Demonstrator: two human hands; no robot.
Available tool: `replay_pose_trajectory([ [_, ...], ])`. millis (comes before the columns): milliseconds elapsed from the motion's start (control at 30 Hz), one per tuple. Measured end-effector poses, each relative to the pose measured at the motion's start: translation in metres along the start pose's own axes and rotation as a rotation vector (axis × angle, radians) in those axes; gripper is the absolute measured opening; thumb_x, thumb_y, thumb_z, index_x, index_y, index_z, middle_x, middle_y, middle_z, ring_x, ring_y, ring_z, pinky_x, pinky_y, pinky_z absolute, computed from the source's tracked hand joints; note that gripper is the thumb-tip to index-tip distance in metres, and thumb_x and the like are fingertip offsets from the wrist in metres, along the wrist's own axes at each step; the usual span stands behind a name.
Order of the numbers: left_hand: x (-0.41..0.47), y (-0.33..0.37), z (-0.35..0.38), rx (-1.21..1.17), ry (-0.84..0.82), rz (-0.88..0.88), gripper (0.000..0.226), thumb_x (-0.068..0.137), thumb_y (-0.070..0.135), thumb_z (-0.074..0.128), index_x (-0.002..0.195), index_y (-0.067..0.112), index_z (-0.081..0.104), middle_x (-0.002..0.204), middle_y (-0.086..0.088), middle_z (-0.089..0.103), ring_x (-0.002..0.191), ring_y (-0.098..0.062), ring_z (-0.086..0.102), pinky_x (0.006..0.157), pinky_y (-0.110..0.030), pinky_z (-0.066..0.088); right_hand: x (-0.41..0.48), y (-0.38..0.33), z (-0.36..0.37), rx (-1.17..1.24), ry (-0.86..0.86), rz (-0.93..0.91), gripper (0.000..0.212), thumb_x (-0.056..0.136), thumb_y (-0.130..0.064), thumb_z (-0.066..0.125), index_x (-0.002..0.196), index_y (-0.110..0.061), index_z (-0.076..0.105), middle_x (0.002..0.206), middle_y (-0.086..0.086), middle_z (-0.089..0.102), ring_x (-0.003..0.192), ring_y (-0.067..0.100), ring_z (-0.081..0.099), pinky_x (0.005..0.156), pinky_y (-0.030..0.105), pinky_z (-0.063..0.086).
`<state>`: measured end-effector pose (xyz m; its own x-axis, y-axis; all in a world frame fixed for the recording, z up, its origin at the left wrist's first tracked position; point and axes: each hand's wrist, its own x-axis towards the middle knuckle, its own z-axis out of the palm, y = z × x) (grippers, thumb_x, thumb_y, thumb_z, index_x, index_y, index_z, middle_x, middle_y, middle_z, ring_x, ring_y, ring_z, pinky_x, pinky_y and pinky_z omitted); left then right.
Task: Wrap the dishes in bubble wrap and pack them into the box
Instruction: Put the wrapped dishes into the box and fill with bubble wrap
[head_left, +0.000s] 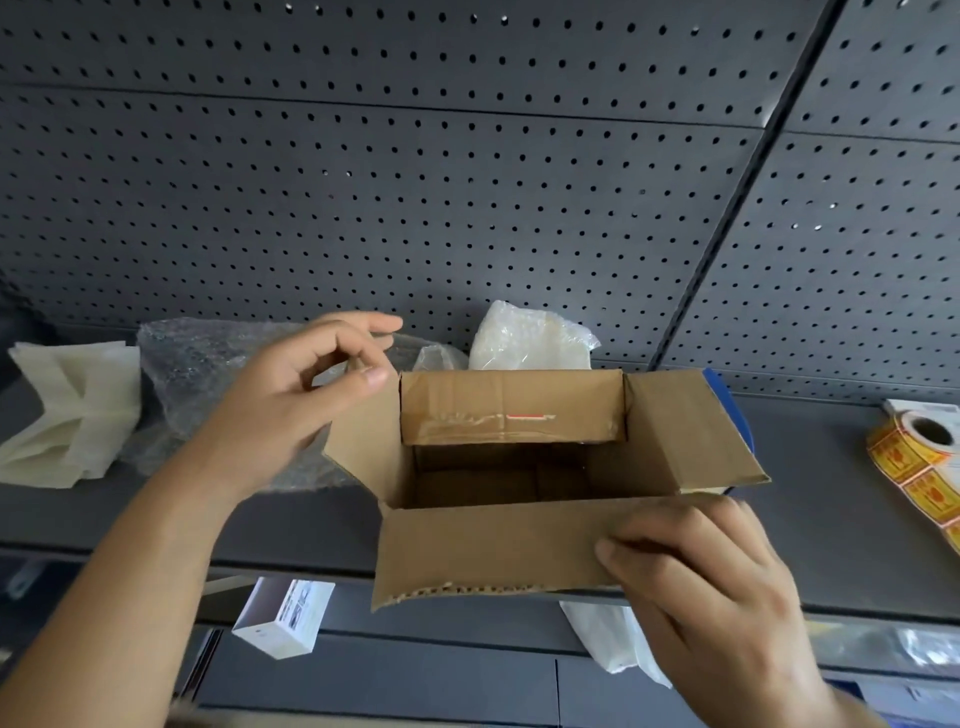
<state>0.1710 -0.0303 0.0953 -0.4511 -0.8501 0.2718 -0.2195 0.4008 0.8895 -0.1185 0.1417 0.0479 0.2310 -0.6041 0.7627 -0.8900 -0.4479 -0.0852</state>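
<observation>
A brown cardboard box (498, 551) stands on the dark shelf with all its flaps spread and its inside bare. My right hand (711, 582) grips the near flap at its right end, fingers curled over the cardboard. My left hand (306, 395) hovers at the box's left flap, fingers loosely bent, holding nothing. A crumpled sheet of bubble wrap (192, 374) lies behind my left hand. A white bundle wrapped in bubble wrap (524, 343) stands behind the box against the back panel. No bare dishes are in view.
A stack of pale foam sheets (72, 415) lies at the far left of the dark shelf (821, 519). A roll of yellow-orange stickers (919, 452) sits at the right edge. A perforated panel (467, 182) backs the shelf. Below hang a small white carton (285, 618) and a plastic bag (608, 639).
</observation>
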Motion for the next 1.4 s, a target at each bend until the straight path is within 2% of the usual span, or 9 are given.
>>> replay_pose_trajectory([
  [167, -0.013, -0.021, -0.012, -0.060, 0.030, -0.108, 0.010, 0.087, 0.012, 0.075, 0.092, 0.012, 0.066, 0.138, 0.013, 0.063, 0.130, -0.005, 0.056, 0.099, -0.017, 0.044, -0.019, 0.000, -0.001, 0.063, -0.126, 0.043, 0.015, 0.091, -0.030, 0.072, 0.092, -0.018, 0.081, 0.117, -0.007, 0.071, 0.107, 0.017, 0.059, 0.087, 0.032, 0.046],
  [267, -0.019, -0.034, -0.006, -0.005, 0.022, -0.190, 0.011, 0.085, 0.026, 0.068, 0.094, 0.031, 0.071, 0.138, 0.024, 0.061, 0.129, 0.000, 0.055, 0.100, -0.029, 0.051, -0.022, 0.003, -0.004, 0.138, -0.224, 0.089, 0.025, 0.094, -0.043, 0.068, 0.101, -0.022, 0.080, 0.125, -0.007, 0.067, 0.113, 0.016, 0.057, 0.092, 0.030, 0.045],
  [433, -0.021, -0.043, 0.003, 0.303, 0.109, -0.103, 0.025, 0.086, 0.047, 0.063, 0.110, 0.043, 0.070, 0.135, 0.033, 0.053, 0.133, 0.002, 0.046, 0.105, -0.028, 0.036, -0.007, 0.013, 0.001, 0.105, -0.277, 0.174, 0.016, 0.094, -0.031, 0.066, 0.100, -0.020, 0.076, 0.119, 0.001, 0.055, 0.086, 0.020, 0.050, 0.079, 0.022, 0.042],
  [567, -0.024, -0.042, 0.009, 0.441, 0.159, -0.065, 0.032, 0.087, 0.050, 0.058, 0.113, 0.036, 0.071, 0.112, 0.020, 0.058, 0.105, -0.004, 0.057, 0.086, -0.018, 0.042, 0.009, 0.013, 0.002, -0.071, -0.347, 0.198, 0.048, 0.081, -0.037, 0.080, 0.125, -0.020, 0.070, 0.108, -0.004, 0.061, 0.083, 0.019, 0.053, 0.066, 0.022, 0.048],
  [733, -0.032, -0.029, 0.023, 0.500, 0.187, -0.086, 0.044, 0.091, 0.062, 0.050, 0.115, 0.031, 0.070, 0.111, 0.020, 0.062, 0.097, 0.002, 0.060, 0.077, -0.017, 0.047, 0.024, 0.006, 0.008, -0.221, -0.343, 0.172, 0.012, 0.084, -0.033, 0.079, 0.087, -0.025, 0.072, 0.082, -0.008, 0.058, 0.067, 0.018, 0.053, 0.057, 0.019, 0.024],
  [900, -0.042, -0.013, 0.044, 0.576, 0.165, -0.195, 0.073, 0.085, 0.083, 0.034, 0.136, 0.035, 0.053, 0.131, 0.018, 0.052, 0.115, -0.009, 0.056, 0.095, -0.038, 0.049, 0.035, -0.002, 0.007, -0.260, -0.408, 0.239, 0.023, 0.076, -0.026, 0.087, 0.076, -0.026, 0.064, 0.073, -0.006, 0.052, 0.052, 0.017, 0.052, 0.045, 0.020, 0.012],
  [1033, -0.044, -0.008, 0.058, 0.445, 0.218, -0.276, 0.051, 0.088, 0.052, 0.059, 0.137, 0.045, 0.045, 0.132, 0.021, 0.045, 0.127, -0.011, 0.046, 0.097, -0.035, 0.041, 0.043, 0.003, 0.000, -0.192, -0.571, 0.218, 0.028, 0.070, -0.045, 0.088, 0.077, -0.028, 0.066, 0.073, -0.008, 0.055, 0.044, 0.014, 0.051, 0.042, 0.014, 0.012],
  [1200, -0.040, -0.004, 0.062, 0.395, 0.249, -0.315, 0.050, 0.088, 0.024, 0.058, 0.133, 0.044, 0.048, 0.129, 0.022, 0.043, 0.125, -0.012, 0.043, 0.094, -0.031, 0.037, 0.086, 0.019, -0.028, 0.142, -0.881, 0.418, 0.046, 0.082, -0.081, 0.034, 0.109, -0.055, 0.060, 0.103, -0.036, 0.060, 0.083, -0.009, 0.061, 0.078, 0.023, 0.053],
  [1400, -0.040, -0.002, 0.064, 0.425, 0.249, -0.321, 0.052, 0.089, 0.020, 0.057, 0.136, 0.040, 0.046, 0.128, 0.021, 0.039, 0.125, -0.012, 0.037, 0.096, -0.030, 0.033, 0.128, 0.053, 0.016, -0.321, -0.805, 0.097, 0.066, 0.086, -0.069, 0.056, 0.145, -0.045, 0.039, 0.136, -0.014, 0.044, 0.124, 0.014, 0.048, 0.100, 0.035, 0.043],
])
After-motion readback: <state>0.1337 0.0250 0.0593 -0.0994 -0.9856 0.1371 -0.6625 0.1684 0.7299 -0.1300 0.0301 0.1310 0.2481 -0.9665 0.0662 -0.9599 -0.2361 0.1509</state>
